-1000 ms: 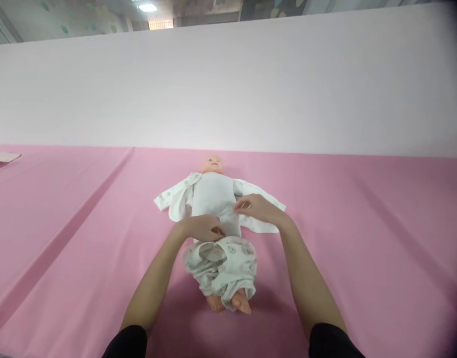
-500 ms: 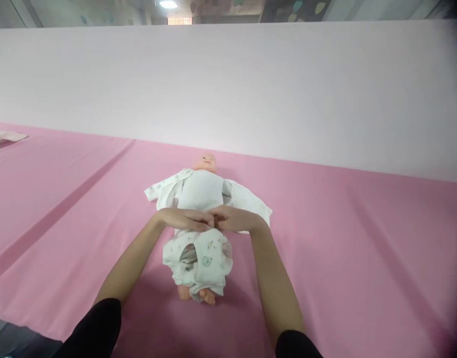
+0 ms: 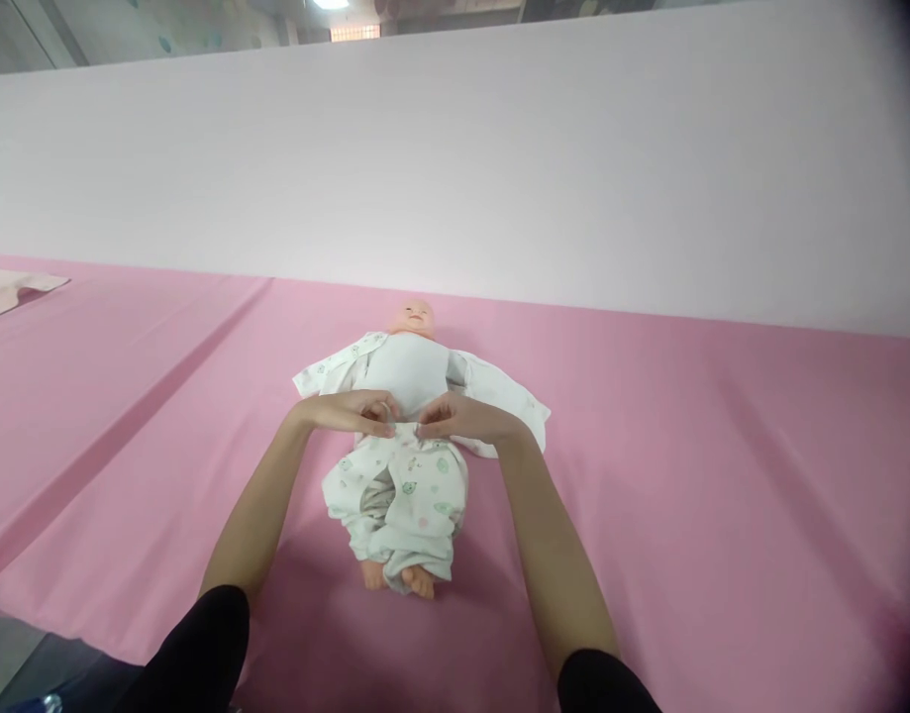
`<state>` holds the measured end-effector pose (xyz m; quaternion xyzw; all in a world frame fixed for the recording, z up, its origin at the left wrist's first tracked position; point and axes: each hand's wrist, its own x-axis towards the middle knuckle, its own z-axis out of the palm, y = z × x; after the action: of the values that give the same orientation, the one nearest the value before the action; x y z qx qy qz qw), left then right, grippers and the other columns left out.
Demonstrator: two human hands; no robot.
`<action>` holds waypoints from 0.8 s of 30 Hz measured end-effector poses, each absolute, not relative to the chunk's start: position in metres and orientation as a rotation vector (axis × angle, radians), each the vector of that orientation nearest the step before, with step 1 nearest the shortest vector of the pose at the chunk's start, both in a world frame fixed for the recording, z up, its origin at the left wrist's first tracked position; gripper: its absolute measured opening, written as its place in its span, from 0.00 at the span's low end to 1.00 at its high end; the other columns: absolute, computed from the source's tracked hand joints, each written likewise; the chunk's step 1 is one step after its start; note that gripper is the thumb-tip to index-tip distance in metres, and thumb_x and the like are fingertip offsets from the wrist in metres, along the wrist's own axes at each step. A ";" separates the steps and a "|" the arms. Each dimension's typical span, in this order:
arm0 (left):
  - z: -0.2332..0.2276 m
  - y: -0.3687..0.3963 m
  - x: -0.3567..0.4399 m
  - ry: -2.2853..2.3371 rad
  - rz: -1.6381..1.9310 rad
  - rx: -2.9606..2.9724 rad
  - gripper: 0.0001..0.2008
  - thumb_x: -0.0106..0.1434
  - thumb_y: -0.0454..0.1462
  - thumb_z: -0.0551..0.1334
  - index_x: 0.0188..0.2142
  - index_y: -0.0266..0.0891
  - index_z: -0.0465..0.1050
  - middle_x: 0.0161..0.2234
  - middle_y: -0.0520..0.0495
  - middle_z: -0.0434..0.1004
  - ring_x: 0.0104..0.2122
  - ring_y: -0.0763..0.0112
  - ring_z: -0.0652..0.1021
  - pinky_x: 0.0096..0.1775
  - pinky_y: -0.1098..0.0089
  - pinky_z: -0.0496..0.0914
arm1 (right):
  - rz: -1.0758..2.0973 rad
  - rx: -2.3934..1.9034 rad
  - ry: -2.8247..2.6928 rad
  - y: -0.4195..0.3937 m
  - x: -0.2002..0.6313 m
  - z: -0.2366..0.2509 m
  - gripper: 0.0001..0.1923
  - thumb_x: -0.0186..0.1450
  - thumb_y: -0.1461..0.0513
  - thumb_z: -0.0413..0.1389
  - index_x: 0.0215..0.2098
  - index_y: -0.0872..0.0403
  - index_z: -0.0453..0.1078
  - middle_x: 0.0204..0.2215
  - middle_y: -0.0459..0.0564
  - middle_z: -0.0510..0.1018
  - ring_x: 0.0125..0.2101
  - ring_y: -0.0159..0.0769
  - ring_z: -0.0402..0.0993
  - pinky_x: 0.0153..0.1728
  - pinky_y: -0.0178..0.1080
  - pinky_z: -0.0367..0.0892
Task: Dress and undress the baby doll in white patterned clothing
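A baby doll (image 3: 417, 318) lies on its back, head away from me, its feet toward me. White patterned baby trousers (image 3: 425, 490) cover its legs, bunched near the ankles, with the bare feet sticking out below. My left hand (image 3: 354, 411) pinches the waistband on the left of its middle. Close beside it, my right hand (image 3: 458, 416) grips the same waistband on the right. The doll wears a white top (image 3: 406, 366) with the sleeves spread out to both sides. Part of the doll's belly is hidden behind my fingers.
Pink cloth (image 3: 684, 495) with long creases covers the table. A white wall panel (image 3: 455, 168) stands along the back. At the far left lies a pale pink piece of fabric (image 3: 13, 289). The table's front edge shows at the lower left.
My hands have moved apart a little and away from me, drawing the trousers' waistband up toward the doll's belly. The trousers look flatter and more stretched out. The camera view has tilted slightly.
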<state>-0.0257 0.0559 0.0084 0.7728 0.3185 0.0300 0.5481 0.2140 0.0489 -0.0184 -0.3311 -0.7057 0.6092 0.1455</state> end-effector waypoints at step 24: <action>-0.020 0.086 -0.075 0.791 -0.049 1.817 0.12 0.56 0.44 0.62 0.29 0.37 0.73 0.26 0.51 0.67 0.27 0.74 0.67 0.30 0.72 0.61 | 1.636 -1.240 -2.137 0.058 0.246 -0.043 0.22 0.55 0.46 0.58 0.23 0.56 0.65 0.19 0.40 0.57 0.22 0.26 0.49 0.24 0.33 0.46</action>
<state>-0.0748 0.0855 -0.0202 0.7670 0.3339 -0.0205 0.5476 0.2455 0.0585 -0.0428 -0.4166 -0.7184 0.5500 0.0889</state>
